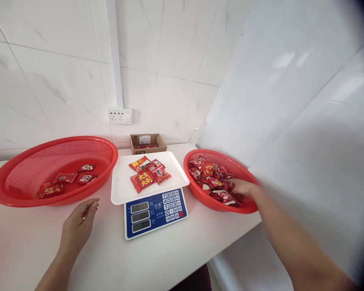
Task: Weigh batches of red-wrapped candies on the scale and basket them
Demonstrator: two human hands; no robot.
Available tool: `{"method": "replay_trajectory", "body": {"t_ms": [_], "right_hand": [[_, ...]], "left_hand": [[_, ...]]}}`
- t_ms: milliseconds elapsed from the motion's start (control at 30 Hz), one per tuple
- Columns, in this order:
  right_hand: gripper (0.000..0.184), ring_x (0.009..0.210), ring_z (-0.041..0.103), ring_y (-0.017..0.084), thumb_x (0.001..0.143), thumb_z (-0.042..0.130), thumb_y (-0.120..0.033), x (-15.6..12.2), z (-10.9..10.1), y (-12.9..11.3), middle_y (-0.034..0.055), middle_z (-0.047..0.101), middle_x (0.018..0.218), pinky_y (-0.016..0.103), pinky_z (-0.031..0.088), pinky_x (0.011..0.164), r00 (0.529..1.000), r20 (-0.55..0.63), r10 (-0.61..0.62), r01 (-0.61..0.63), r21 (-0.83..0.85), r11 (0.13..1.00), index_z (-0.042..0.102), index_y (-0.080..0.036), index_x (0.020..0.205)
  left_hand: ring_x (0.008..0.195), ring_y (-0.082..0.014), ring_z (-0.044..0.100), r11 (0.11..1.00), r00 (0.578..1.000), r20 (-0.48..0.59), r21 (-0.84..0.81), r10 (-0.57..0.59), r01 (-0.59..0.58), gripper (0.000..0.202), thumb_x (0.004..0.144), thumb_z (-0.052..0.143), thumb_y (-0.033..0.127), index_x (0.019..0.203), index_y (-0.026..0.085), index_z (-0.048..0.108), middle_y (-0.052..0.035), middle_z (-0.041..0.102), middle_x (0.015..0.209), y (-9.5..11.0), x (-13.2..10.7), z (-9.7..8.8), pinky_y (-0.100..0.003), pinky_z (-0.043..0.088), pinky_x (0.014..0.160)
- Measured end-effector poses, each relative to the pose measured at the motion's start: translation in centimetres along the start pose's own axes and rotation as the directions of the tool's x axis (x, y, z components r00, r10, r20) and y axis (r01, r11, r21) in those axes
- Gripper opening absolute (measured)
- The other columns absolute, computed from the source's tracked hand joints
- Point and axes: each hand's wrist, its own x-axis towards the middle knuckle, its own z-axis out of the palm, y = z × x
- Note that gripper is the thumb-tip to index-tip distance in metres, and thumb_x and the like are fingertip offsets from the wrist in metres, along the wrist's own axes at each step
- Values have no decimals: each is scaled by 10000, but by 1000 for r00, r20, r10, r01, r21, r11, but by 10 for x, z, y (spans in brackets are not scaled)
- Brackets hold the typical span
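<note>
My right hand (242, 187) reaches into the small red basket (200, 193) on the right, its fingers curled down among the red snack packets (210, 173) that fill it. What the fingers hold is hidden. My left hand (80, 220) rests on the white counter in front of the large red basket (24, 194), fingers loosely apart and holding nothing. Between the baskets stands a blue digital scale (156, 212) with a white tray (121, 190) on top. Several red packets (147, 173) lie on that tray.
The large basket holds a few red packets (66, 180) near its bottom. A small open cardboard box (148, 143) stands against the tiled wall behind the scale, below a wall socket (120, 115). A white panel wall rises on the right. The counter edge runs along the front.
</note>
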Motion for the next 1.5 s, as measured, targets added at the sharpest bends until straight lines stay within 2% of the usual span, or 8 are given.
{"method": "replay_trajectory", "body": {"t_ms": [133, 233, 367, 633, 867, 1100, 1300, 1500], "right_hand": [[514, 564, 624, 256, 545, 546, 8, -11, -21, -9, 85, 659, 615, 331, 479, 520, 996, -89, 19, -20, -8, 1000, 653, -129, 1029], [434, 821, 646, 289, 674, 510, -84, -19, -30, -37, 162, 678, 952, 341, 511, 610, 966, -240, -92, 122, 114, 986, 610, -171, 1088], [384, 1021, 595, 258, 756, 532, -226, -34, -9, -112, 94, 613, 1173, 338, 540, 735, 898, -247, -364, 436, 400, 806, 564, -242, 1139], [401, 1062, 577, 193, 790, 535, -205, -42, 46, -259, 117, 567, 1238, 370, 478, 906, 809, -234, -539, 554, 609, 567, 527, -183, 1190], [369, 1159, 510, 245, 801, 508, -324, -50, 50, -222, 73, 571, 1250, 429, 400, 989, 701, -408, -585, 688, 171, 705, 571, -215, 1148], [359, 1096, 549, 272, 824, 470, -378, -74, 45, -163, 47, 601, 1210, 425, 406, 964, 816, -364, -448, 506, 76, 859, 585, -259, 1143], [400, 1170, 493, 251, 862, 438, -427, -59, 56, -244, 51, 567, 1266, 372, 373, 972, 698, -298, -651, 683, 4, 731, 564, -242, 1194], [527, 1078, 538, 334, 803, 556, -453, -24, 67, -333, 143, 634, 1121, 505, 314, 926, 775, -122, -620, 607, -131, 784, 471, -196, 1255]], "left_hand": [[818, -224, 663, 998, 998, -19, -35, 53, -54, 385, 703, 471, 522, 898, 232, 631, -41, 695, 888, -2, -1, 2, -321, 513, 737], [801, -207, 660, 992, 994, -31, -77, 102, -104, 380, 733, 465, 505, 903, 210, 632, -51, 691, 880, -4, -2, 4, -317, 509, 759], [809, -198, 651, 986, 991, -31, -102, 130, -133, 371, 775, 446, 485, 924, 200, 630, -59, 685, 885, -5, -4, 5, -322, 505, 765], [777, -195, 645, 982, 995, -46, -161, 91, -97, 368, 785, 457, 488, 915, 186, 621, -59, 675, 838, -3, -5, 1, -328, 507, 737], [783, -184, 644, 980, 994, -56, -172, 94, -103, 340, 808, 456, 465, 929, 197, 626, -46, 674, 844, -6, -5, 0, -316, 505, 748], [808, -176, 639, 978, 991, -31, -160, 129, -132, 322, 835, 446, 441, 951, 200, 626, -49, 675, 883, -1, -11, 4, -303, 504, 751], [802, -186, 647, 980, 993, -42, -167, 106, -112, 335, 819, 452, 458, 937, 198, 627, -51, 678, 858, 1, -12, 5, -313, 511, 748], [773, -189, 658, 979, 990, -95, -168, 103, -118, 352, 810, 448, 469, 929, 185, 618, -50, 678, 807, 0, -10, -2, -312, 518, 729]]}}
